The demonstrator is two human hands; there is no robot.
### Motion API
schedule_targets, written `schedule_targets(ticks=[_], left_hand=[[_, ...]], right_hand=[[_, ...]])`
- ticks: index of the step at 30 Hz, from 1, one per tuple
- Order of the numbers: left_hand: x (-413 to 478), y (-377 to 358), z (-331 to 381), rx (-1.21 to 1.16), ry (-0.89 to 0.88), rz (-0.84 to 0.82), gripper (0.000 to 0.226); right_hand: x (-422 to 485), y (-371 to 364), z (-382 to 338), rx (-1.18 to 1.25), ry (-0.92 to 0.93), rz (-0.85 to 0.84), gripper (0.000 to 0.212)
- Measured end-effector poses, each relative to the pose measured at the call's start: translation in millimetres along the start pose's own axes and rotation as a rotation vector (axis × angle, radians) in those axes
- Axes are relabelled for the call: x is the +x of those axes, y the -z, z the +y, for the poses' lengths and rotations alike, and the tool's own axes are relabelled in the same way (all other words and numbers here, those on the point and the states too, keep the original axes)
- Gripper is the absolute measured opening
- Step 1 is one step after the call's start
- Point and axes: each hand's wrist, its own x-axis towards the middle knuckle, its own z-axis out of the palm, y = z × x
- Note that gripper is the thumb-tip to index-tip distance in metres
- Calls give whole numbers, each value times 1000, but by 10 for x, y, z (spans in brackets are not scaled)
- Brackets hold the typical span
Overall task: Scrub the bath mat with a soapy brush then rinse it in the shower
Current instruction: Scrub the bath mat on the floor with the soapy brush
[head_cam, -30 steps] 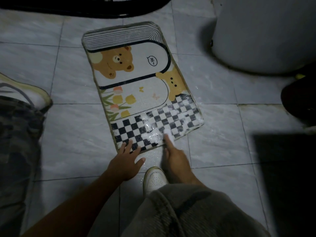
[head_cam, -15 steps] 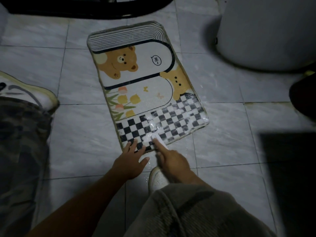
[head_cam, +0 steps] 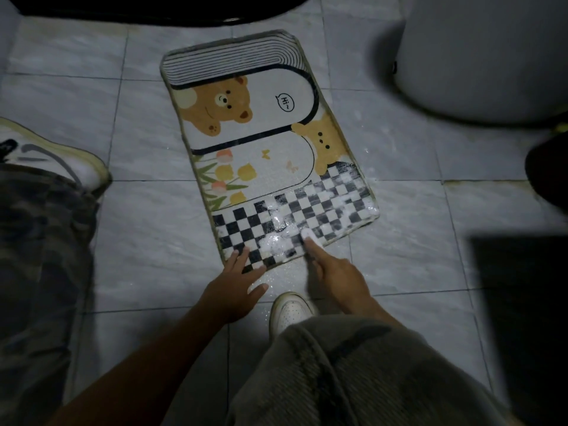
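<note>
The bath mat (head_cam: 261, 149) lies flat on the tiled floor (head_cam: 138, 226) at scene centre. The left hand (head_cam: 233, 287), fingers spread flat, presses the mat's near-left corner. The right hand (head_cam: 341, 278) grips a white brush (head_cam: 307, 234); the brush head rests on the near checkered strip, amid foam (head_cam: 276, 239). A white shoe (head_cam: 290, 309) sits just near of the mat.

Ahead of the right hand's (head_cam: 341, 278) grip on the brush (head_cam: 307, 234), the bath mat (head_cam: 270, 179) lies flat and unobstructed to its far edge. Just left, the left hand (head_cam: 235, 285) presses the mat. A white shoe (head_cam: 290, 309) sits close behind. Bare tile (head_cam: 399, 256) lies to the right, and a white fixture (head_cam: 479, 56) stands far ahead-right.
</note>
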Motion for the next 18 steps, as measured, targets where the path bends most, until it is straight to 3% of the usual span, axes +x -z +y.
schedule_targets(ticks=[2, 7, 11, 13, 15, 18], left_hand=[[-23, -9, -16, -1, -12, 12, 54], [10, 11, -21, 20, 4, 7, 54], [-2, 40, -46, 23, -18, -10, 56], [-1, 35, -26, 4, -12, 2, 56], [-2, 20, -4, 2, -5, 1, 56], [-4, 34, -29, 26, -3, -17, 56]], right_hand=[[-61, -31, -115, 42, -32, -15, 49], [-44, -355, -319, -37, 100, -108, 48], [91, 130, 25, -142, -35, -45, 49], [72, 45, -68, -47, -71, -13, 49], [-13, -241, -274, 35, 14, -82, 47], [-35, -336, -326, -46, 138, -122, 46]])
